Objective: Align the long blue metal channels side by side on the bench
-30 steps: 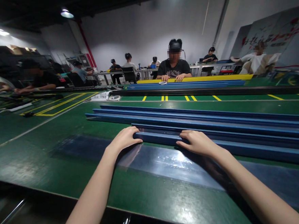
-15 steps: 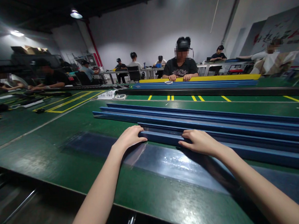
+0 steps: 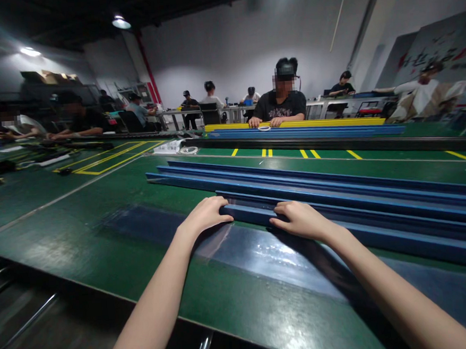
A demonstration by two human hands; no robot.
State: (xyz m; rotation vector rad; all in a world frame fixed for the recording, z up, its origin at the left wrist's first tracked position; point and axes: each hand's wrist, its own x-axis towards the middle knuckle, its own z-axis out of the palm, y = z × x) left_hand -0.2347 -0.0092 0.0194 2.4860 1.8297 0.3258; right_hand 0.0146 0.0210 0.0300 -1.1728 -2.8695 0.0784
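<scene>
Nearest to me on the green table lies a long blue channel strip [image 3: 252, 214], running off to the right. My left hand [image 3: 207, 212] grips its left end, thumb on the near wall and fingers over the rim. Further right along the same strip, my right hand [image 3: 300, 218] has its fingers curled over the near wall. A clear plastic sheet [image 3: 258, 250] lies flat on the table in front of the strip, beneath my forearms. Just behind, more blue channel strips [image 3: 217, 180] lie roughly parallel to the one I hold.
The green table [image 3: 95, 253] has its front edge close to me. Across it, a person in a black shirt [image 3: 280, 107] handles a yellow strip [image 3: 333, 122] beside a long black strip [image 3: 334, 143]. A tape roll [image 3: 189, 150] lies near a white packet [image 3: 169, 147]. Other people sit behind.
My right hand has slid a little left along the blue strip, closer to my left hand. The left hand keeps its grip. Across the table, the yellow strip has shifted left.
</scene>
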